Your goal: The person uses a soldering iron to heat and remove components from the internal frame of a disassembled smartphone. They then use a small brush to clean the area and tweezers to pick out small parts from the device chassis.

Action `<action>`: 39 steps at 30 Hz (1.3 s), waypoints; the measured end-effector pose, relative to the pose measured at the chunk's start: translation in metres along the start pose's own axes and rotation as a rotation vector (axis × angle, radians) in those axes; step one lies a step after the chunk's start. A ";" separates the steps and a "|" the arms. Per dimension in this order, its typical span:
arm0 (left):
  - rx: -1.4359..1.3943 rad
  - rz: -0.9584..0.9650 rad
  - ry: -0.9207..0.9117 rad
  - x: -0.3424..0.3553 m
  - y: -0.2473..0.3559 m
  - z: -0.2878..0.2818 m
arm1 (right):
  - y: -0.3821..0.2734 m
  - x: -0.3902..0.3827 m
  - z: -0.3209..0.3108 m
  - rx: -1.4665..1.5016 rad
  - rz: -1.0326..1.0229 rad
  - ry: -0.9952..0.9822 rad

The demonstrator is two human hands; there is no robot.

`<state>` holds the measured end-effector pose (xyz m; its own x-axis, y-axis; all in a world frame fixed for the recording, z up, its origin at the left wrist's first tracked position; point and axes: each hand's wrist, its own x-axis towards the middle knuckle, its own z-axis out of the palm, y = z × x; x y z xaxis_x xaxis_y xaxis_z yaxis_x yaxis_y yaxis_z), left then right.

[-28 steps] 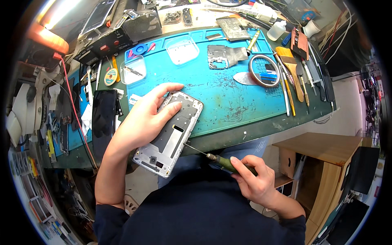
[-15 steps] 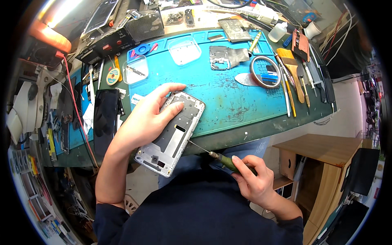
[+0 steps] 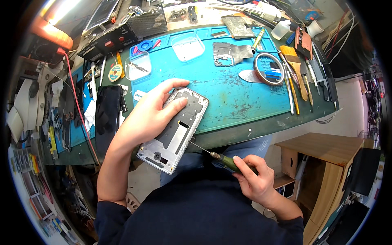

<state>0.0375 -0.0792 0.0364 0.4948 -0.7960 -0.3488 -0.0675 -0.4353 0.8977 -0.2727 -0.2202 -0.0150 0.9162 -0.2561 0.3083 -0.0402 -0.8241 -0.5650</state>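
Note:
My left hand (image 3: 157, 108) grips a silver-grey phone frame (image 3: 176, 136), its thumb lying on the inner face and its fingers over the far edge. The frame is tilted over the front edge of the bench. In my right hand (image 3: 255, 177) is a green-handled tool (image 3: 226, 160) with a thin metal shaft, like a fine screwdriver or pick. Its tip meets the frame's right long side, near the middle. Whether the tip goes into the edge or only touches it, I cannot tell.
A blue work mat (image 3: 228, 100) covers the bench. On it lie clear plastic trays (image 3: 188, 47), a loose phone part (image 3: 223, 55) and a ring-shaped roll (image 3: 269, 69). Brushes (image 3: 295, 67) and thin tools stand right. A dark phone (image 3: 108, 112) lies left, beside a red cable (image 3: 75, 98).
The view has shifted slightly, so the bench things sit a little further right. Both hands keep their grip, and the tool tip stays at the frame's edge.

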 end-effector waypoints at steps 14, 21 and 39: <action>-0.061 -0.018 -0.006 0.000 0.000 0.001 | -0.002 -0.004 0.008 0.046 -0.037 0.010; -0.031 0.044 0.018 0.001 -0.010 0.002 | -0.003 -0.008 0.015 0.071 -0.025 0.026; -0.053 0.034 0.007 0.002 -0.011 0.003 | -0.005 -0.006 0.016 0.087 0.001 0.021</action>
<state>0.0371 -0.0771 0.0249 0.4994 -0.8066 -0.3161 -0.0383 -0.3851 0.9221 -0.2716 -0.2061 -0.0259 0.9075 -0.2682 0.3234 -0.0053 -0.7770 -0.6294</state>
